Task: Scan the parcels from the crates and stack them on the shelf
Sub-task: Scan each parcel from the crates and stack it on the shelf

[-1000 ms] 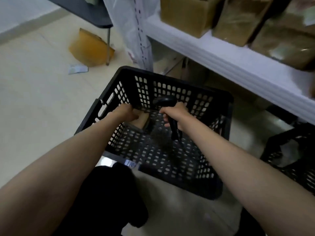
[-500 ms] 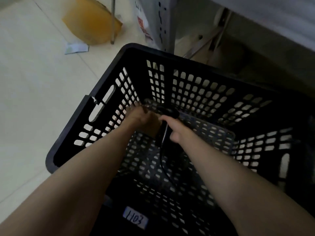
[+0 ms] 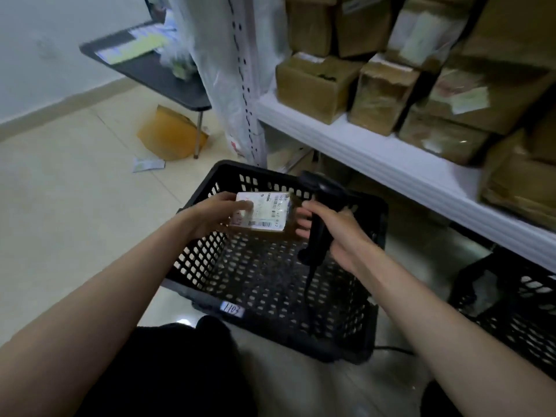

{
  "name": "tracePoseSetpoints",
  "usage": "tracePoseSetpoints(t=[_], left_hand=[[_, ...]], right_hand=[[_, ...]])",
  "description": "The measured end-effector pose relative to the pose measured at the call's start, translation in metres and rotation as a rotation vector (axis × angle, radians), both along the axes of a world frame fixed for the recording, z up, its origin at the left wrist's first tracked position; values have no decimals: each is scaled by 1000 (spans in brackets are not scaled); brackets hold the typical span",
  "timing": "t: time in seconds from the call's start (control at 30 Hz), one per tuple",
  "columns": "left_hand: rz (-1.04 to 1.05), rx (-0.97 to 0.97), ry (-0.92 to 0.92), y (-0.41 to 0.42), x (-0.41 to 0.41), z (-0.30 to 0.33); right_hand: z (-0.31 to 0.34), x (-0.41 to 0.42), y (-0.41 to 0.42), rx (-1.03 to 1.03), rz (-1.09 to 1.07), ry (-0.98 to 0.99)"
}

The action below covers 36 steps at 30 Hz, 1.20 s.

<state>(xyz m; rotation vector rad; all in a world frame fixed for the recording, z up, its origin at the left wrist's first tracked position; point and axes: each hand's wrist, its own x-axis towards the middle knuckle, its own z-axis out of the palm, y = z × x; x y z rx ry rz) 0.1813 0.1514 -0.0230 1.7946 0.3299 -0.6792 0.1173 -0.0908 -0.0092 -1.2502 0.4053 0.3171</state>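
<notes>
My left hand (image 3: 215, 213) grips a small brown parcel (image 3: 266, 215) by its left end, above the black perforated crate (image 3: 270, 284). A white label with barcodes covers the parcel's top face. My right hand (image 3: 334, 233) is wrapped round the handle of a black barcode scanner (image 3: 323, 203), just right of the parcel, with its fingertips touching the parcel's right end. The scanner's cable hangs down into the crate. The crate's floor shows no other parcels. The white shelf (image 3: 376, 152) at the right carries several brown cardboard parcels (image 3: 382, 94).
A second black crate (image 3: 511, 302) stands under the shelf at the right. A dark table (image 3: 156, 67) with papers is at the back left, with a yellow envelope (image 3: 171, 136) and a slip of paper on the floor beneath it. Plastic sheeting hangs on the shelf post.
Both hands have risen out of the bottom of the crate. The left hand now holds the parcel above the crate with its label facing up, and the view has tilted back toward the shelf.
</notes>
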Motion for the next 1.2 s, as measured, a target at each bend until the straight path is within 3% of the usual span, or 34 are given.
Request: tracePoseSetpoints(t=[0.1,0.23,0.37,0.57,0.8,1.03,1.2], left_hand=[[-116,0,-164,-12,-42,45],[-327,223,-585,-39,-85,75],[-298,197,-809,-68,-110,75],[-220,48,-702,-119,-134,76],[-276,-283,-284,-145,-144,66],[-523,-120,-247,-156,-142,66],[-391,-91,-291,-155,-132,58]], right_hand=[[45,-39,-24,13,-25,-96],[79,-78,-53,-57,-28,-185],[95,-106,-82,-119,-35,-227],[94,-138,-116,-178,-143,-247],[87,-157,-129,-235,-256,-346],[93,-159,-138,-271,-184,-416],[101,-159,-146,-587,-196,-448]])
